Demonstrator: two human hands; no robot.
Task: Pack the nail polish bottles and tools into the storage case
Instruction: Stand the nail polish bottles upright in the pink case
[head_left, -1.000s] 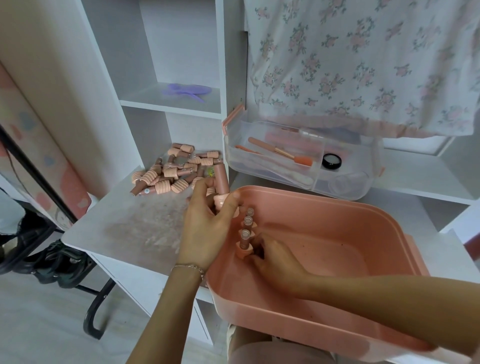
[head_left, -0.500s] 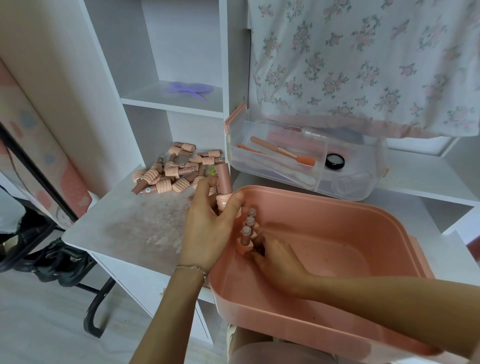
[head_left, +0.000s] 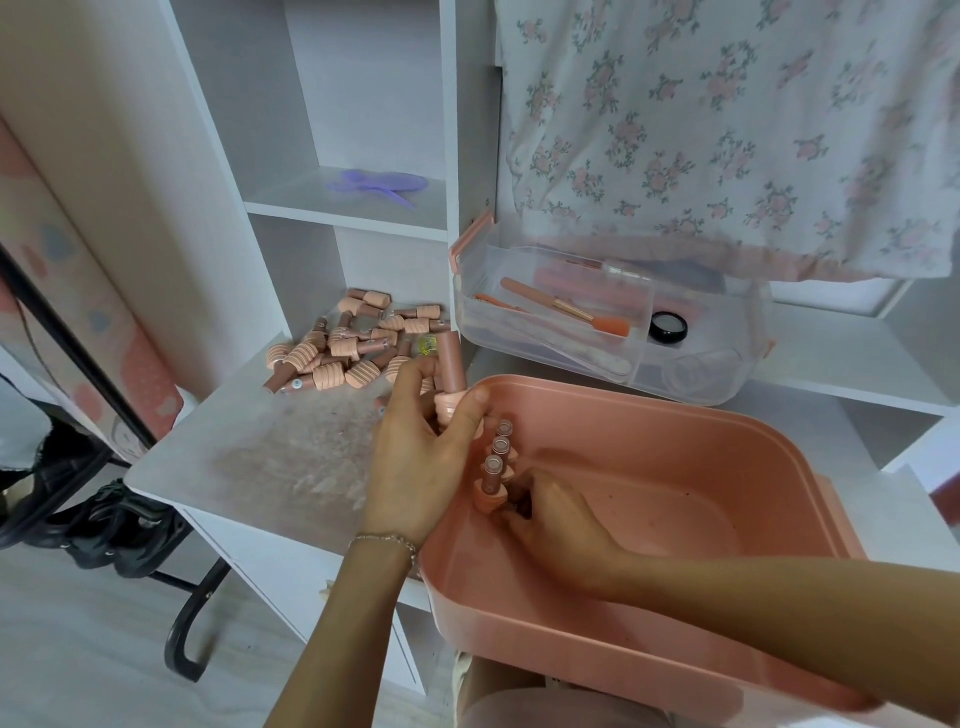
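A pink storage case (head_left: 675, 426) sits open at the front of the white desk. My left hand (head_left: 421, 452) grips a brown nail polish bottle (head_left: 451, 364) by its peach cap, upside down, at the case's left rim. Three bottles (head_left: 493, 470) stand in a row, caps down, inside the case along its left wall. My right hand (head_left: 550, 514) is inside the case with its fingers curled at the base of the nearest one. A pile of several more bottles (head_left: 343, 348) lies on the desk behind my left hand.
A clear tray (head_left: 727, 374) with a pink latch holds brushes, a nail file and a small black pot (head_left: 669, 327) behind the case. A floral cloth (head_left: 727, 130) hangs above it. White shelves hold a purple item (head_left: 379, 183). Black chair legs stand at the left.
Almost nothing has moved. My left hand keeps the bottle at the case's rim and my right hand stays by the standing bottles.
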